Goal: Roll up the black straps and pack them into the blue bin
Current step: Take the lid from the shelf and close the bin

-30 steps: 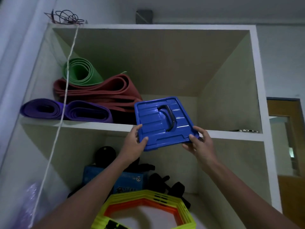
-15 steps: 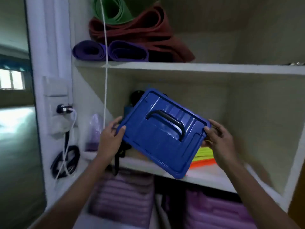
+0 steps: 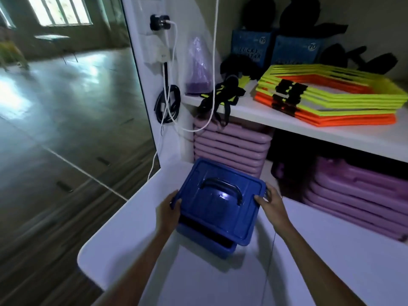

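The person's left hand point(image 3: 168, 212) and right hand point(image 3: 269, 203) are gripping opposite edges of the blue lid point(image 3: 217, 200), holding it tilted over the blue bin point(image 3: 206, 239), which is sitting on the white counter point(image 3: 123, 219) with dark contents showing in the gap.

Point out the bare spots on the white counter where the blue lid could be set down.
The white counter is bare right of the blue plastic bin, beyond the right hand, and also near its rounded front-left corner, left of the left hand. The shelf above is crowded with stacked yellow-and-orange hexagon rings and loose black straps.
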Available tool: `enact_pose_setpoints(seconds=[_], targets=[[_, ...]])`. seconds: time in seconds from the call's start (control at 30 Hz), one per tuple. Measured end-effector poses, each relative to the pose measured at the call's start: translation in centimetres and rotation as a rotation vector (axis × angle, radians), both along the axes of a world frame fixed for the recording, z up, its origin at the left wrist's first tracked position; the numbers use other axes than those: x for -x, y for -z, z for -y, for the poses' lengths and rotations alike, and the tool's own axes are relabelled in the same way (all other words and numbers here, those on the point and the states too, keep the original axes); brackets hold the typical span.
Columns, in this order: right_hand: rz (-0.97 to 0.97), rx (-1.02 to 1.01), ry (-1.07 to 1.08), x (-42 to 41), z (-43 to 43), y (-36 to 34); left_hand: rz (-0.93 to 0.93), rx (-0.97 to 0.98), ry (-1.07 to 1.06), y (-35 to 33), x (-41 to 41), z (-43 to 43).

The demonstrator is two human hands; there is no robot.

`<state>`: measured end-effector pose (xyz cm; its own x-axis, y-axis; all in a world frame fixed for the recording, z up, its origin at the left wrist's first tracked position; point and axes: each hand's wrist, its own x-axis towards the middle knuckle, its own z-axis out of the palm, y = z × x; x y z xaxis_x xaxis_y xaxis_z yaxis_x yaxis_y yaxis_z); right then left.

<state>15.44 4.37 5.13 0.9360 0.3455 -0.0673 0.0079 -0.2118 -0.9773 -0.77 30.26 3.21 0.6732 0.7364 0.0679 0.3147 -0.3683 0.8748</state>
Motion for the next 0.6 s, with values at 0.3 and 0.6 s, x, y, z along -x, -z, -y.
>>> enact_pose_setpoints(seconds=[0.3, 0.6], targets=[[-0.086, 0.236, -0.084, 2.9, -0.8, 4.3, -0.109, -0.241, -0.001, 3.5, 1.3, -1.6], [-0.192, 0.224, -0.095, 3.1, -1.8, 5.7, -0.059, -0.056, 0.05, 4.1, 0.9, -2.1]])
